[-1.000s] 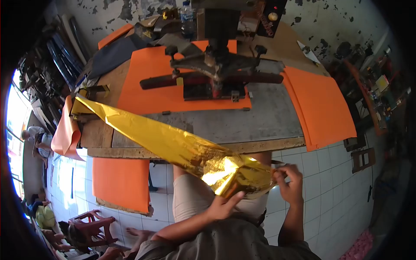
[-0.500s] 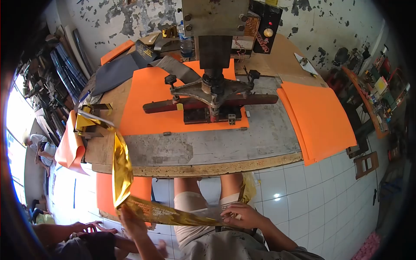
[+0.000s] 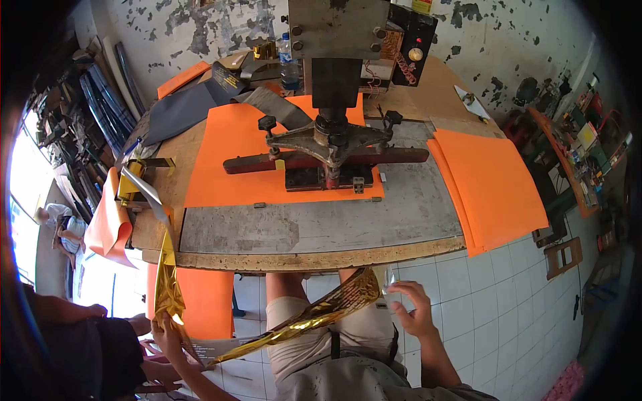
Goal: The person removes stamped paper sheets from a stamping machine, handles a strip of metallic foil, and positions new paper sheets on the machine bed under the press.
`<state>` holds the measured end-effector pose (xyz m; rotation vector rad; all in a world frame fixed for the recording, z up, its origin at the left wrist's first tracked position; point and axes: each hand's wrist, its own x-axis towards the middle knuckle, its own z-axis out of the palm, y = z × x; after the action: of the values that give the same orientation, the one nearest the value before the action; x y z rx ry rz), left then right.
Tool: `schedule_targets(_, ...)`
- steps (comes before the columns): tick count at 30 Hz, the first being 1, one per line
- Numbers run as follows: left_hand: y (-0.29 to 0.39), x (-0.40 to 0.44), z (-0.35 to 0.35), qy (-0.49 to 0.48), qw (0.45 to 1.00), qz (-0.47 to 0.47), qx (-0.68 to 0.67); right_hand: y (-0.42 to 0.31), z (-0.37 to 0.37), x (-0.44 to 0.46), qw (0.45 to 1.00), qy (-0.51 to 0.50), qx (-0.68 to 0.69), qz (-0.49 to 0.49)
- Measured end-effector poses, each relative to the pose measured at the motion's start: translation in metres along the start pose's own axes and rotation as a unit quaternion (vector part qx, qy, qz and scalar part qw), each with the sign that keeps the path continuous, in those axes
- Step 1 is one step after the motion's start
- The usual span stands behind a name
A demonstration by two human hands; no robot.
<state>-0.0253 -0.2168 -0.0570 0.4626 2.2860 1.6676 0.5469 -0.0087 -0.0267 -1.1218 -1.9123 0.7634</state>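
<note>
My left hand [image 3: 167, 339] is closed on a long strip of shiny gold foil [image 3: 169, 297] at the lower left. From there the strip runs up to a yellow holder [image 3: 137, 184] on the table's left edge, and also stretches right across my lap. My right hand [image 3: 416, 311] is at the strip's raised right end, thumb and fingers curled around its clear, see-through part. Rows of small lettering show as gaps in the foil near that end. Beyond my hands stands a press [image 3: 331, 144], its head over a large orange sheet [image 3: 224, 157].
Folded orange sheets [image 3: 491, 190] overhang the table's right side. Another orange piece [image 3: 114, 220] hangs at the left edge. Dark sheets [image 3: 180, 110] and a water bottle [image 3: 289, 67] are at the back. Another person [image 3: 87, 341] is close on my left.
My left hand has moved left with the foil. My right hand has moved right and up, lifting the strip's other end. The person at left has shifted.
</note>
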Motion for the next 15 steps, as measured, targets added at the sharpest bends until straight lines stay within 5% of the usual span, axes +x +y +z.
schedule_targets(3,-0.028,0.004,0.003,0.076,0.987,0.125,0.065,0.000,-0.015,0.004,0.999,0.036,-0.023,-0.009)
schedule_targets(6,-0.021,0.000,-0.008,0.095,0.974,0.017,0.205,0.001,-0.024,0.008,0.996,0.065,-0.053,-0.012)
schedule_targets(9,-0.073,0.030,-0.032,0.091,0.961,0.120,0.231,0.001,-0.035,0.015,0.995,0.079,-0.063,-0.015)
schedule_targets(11,-0.014,0.012,-0.005,0.177,0.899,0.212,0.339,-0.005,-0.038,0.026,0.992,0.106,-0.074,-0.010)
schedule_targets(15,0.090,-0.013,0.073,0.204,0.892,0.346,0.205,-0.009,-0.040,0.065,0.980,0.143,-0.136,-0.019)
